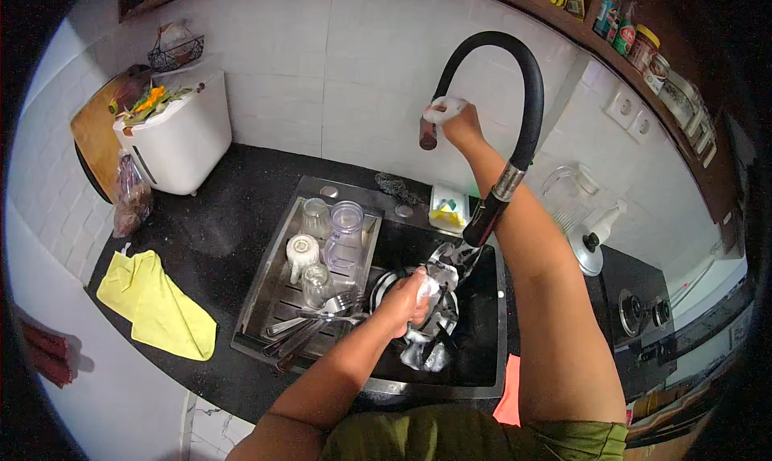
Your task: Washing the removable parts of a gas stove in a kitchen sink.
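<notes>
Over the black sink, my left hand is curled around a small foam-covered item; my fingers and the suds hide what it is. Beneath it, foam-streaked dishes lie in the basin, their outlines hard to make out. My right hand, with suds over its fingers, reaches up to the stem of the black gooseneck faucet and closes around it beside a dark cylindrical part. The faucet's spray head points down into the sink beside my right forearm.
Left of the basin, a metal drainer holds glasses, a clear pitcher, a white mug and cutlery. A sponge holder stands behind. A yellow cloth and white container are farther left; a stove is right.
</notes>
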Demonstrator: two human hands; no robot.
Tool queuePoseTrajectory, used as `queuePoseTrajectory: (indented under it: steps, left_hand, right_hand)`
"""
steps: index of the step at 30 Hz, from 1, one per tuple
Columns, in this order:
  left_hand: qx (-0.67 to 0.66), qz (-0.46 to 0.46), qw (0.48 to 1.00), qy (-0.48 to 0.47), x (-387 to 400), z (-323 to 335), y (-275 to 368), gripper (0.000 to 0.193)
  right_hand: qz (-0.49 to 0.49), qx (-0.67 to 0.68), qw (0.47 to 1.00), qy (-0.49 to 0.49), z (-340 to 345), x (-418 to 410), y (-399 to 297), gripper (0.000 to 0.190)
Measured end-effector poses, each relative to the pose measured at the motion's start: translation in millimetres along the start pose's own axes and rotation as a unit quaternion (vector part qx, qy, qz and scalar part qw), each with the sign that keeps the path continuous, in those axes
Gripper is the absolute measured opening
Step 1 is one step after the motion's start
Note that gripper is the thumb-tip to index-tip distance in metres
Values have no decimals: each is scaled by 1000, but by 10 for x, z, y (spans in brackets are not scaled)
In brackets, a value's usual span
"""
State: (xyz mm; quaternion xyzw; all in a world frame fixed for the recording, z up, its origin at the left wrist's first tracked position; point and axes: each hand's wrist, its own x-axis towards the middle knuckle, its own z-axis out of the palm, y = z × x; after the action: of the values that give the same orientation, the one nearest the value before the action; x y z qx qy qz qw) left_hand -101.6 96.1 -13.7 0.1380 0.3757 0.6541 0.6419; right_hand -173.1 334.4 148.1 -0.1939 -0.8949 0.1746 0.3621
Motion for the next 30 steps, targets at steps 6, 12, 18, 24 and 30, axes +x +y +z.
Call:
queuePoseTrajectory:
  steps: [6, 12, 18, 24, 30]
  left_hand:
    - [-1, -13, 1000, -18, -10, -8, -46, 40]
    - [-10, -12, 999, -32, 36, -22, -139, 41]
    - [-29, -33, 998, -40, 49, -28, -144, 44]
    - [-40, -28, 998, -26, 70, -102, -238, 42]
    - [-61, -11, 997, 36, 111, -38, -201, 36]
  right_hand:
    - [-9, 20, 1000, -15, -32, -128, -84, 22]
    - [-177, 74, 979, 69, 83, -177, 240, 33]
    - [248, 367, 896, 16, 49, -1193, 754, 15]
    - [246, 269, 931, -12, 113, -2179, -45, 15]
    - [210, 343, 915, 17, 152, -2334, -138, 14]
